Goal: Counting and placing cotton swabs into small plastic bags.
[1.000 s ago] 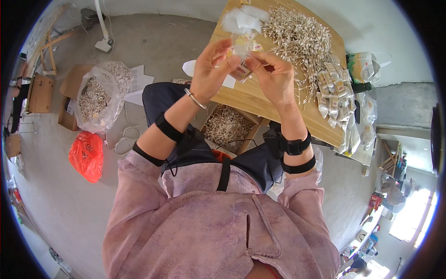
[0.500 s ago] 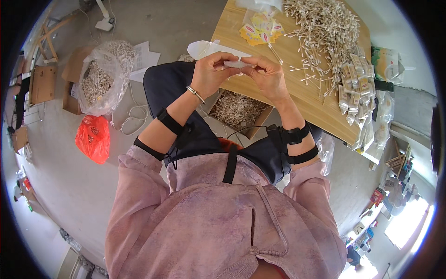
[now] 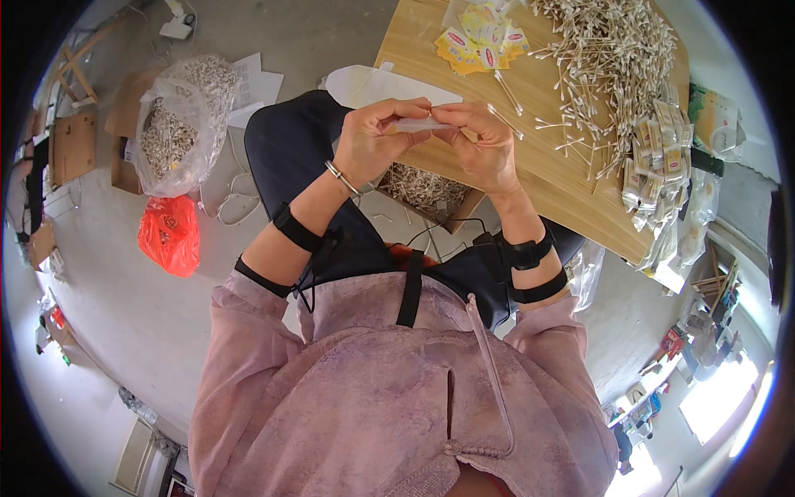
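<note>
My left hand and my right hand meet above the table's near edge. Pinched between their fingertips is a small whitish translucent plastic bag, stretched from one hand to the other. Its opening is too small to make out. A cotton swab shows just past my right fingers; whether that hand holds it or it lies on the table I cannot tell. A few more cotton swabs lie on the wood beyond. Left of them, a flat white sheet overlaps the table's edge.
The wooden table bears a swab heap, yellow printed cards and packed swab bags. Below my hands sits a cardboard box of swabs. On the floor at left are a clear sack of swabs and a red bag.
Both hands still grip the small bag, and my right hand has turned slightly, with its fingers more curled. A swab now shows beside its fingers. The view has shifted a little.
</note>
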Action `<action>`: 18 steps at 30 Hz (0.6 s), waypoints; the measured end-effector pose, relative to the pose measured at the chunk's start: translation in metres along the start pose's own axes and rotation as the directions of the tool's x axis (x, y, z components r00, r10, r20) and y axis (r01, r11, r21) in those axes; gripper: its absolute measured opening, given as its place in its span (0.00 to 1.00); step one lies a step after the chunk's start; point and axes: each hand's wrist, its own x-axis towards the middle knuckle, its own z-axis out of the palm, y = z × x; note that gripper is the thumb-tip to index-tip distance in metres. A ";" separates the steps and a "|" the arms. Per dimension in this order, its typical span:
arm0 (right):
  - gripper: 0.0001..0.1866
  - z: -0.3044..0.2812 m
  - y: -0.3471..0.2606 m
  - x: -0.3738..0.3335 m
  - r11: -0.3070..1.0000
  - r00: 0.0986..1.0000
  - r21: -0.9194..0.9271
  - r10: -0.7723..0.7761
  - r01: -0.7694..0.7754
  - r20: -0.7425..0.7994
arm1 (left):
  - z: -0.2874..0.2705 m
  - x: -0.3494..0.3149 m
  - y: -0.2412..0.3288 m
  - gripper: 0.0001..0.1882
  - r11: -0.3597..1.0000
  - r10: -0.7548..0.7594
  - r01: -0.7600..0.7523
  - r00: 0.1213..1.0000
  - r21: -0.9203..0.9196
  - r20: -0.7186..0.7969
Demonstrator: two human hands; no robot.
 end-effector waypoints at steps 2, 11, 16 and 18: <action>0.11 0.000 -0.001 0.001 0.993 0.997 -0.082 -0.078 0.079 0.023 | 0.001 0.000 0.001 0.13 0.999 0.014 -0.014 1.000 -0.034 0.011; 0.10 0.002 0.001 0.003 0.981 0.989 -0.125 -0.149 0.149 0.013 | 0.003 0.001 0.002 0.11 0.961 0.129 -0.122 0.992 0.250 -0.010; 0.12 0.003 -0.008 0.006 0.998 0.998 -0.026 0.060 -0.060 -0.006 | -0.001 0.005 -0.001 0.11 0.982 0.118 -0.110 0.992 0.154 -0.043; 0.13 0.004 -0.005 0.004 0.998 0.998 -0.029 0.059 -0.059 -0.003 | -0.001 0.005 -0.001 0.11 0.982 0.128 -0.121 0.991 0.148 -0.034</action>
